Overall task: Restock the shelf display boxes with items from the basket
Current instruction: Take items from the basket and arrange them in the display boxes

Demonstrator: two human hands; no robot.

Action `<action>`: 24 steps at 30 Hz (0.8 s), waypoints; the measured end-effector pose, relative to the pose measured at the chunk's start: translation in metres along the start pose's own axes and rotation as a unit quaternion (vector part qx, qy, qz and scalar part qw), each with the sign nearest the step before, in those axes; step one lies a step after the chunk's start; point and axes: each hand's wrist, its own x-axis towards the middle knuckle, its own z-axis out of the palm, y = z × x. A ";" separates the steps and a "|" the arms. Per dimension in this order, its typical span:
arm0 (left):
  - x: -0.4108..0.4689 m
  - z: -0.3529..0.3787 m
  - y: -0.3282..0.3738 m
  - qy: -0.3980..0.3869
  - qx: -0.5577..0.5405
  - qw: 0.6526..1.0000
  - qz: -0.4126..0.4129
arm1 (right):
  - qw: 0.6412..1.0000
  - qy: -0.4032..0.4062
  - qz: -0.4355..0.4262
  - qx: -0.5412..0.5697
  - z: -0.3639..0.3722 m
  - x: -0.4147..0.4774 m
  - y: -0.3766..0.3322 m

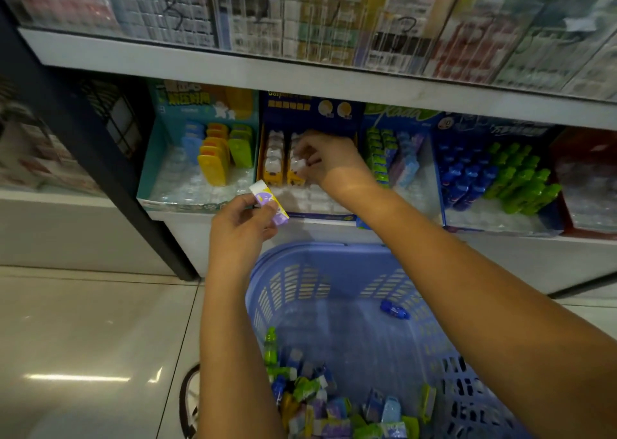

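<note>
— Basket [317, 255] at six o'clock: emptied?
— Hardly; heaped at near end. Gripping purple eraser [270, 204] in left hand [238, 234], pinching white piece [300, 165] with fingers [303, 149] of right hand [330, 164], inside blue display box [310, 111] at twelve.

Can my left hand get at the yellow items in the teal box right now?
Probably yes: the teal box is open on top and nothing stands between the yellow items and the left hand, though it holds an eraser.

Blue basket [334, 258] on floor [83, 321], small items [320, 405] inside; purple-white eraser [271, 204] nr navy display box [310, 109] w/ yellow packs [273, 163]
</note>
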 end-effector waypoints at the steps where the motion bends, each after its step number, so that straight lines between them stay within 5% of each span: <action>1: 0.000 0.001 0.000 -0.002 0.001 1.000 0.001 | 1.000 0.009 -0.012 -0.019 0.002 -0.001 -0.001; 8: -0.001 0.012 0.004 0.015 -0.045 0.999 -0.008 | 0.995 0.023 -0.022 -0.091 0.004 -0.010 -0.001; 13: -0.010 0.025 0.010 0.023 -0.060 0.998 0.017 | 0.989 0.103 0.001 0.102 -0.011 -0.060 -0.002; 18: -0.027 0.065 0.019 -0.067 -0.154 0.986 -0.025 | 0.865 0.048 0.156 0.475 -0.027 -0.111 0.011; 21: -0.039 0.085 0.019 -0.110 -0.193 0.973 -0.062 | 0.825 0.105 0.159 0.533 -0.043 -0.129 0.024; 24: -0.048 0.103 0.017 -0.115 -0.138 0.982 -0.052 | 0.824 0.169 0.168 0.514 -0.058 -0.136 0.039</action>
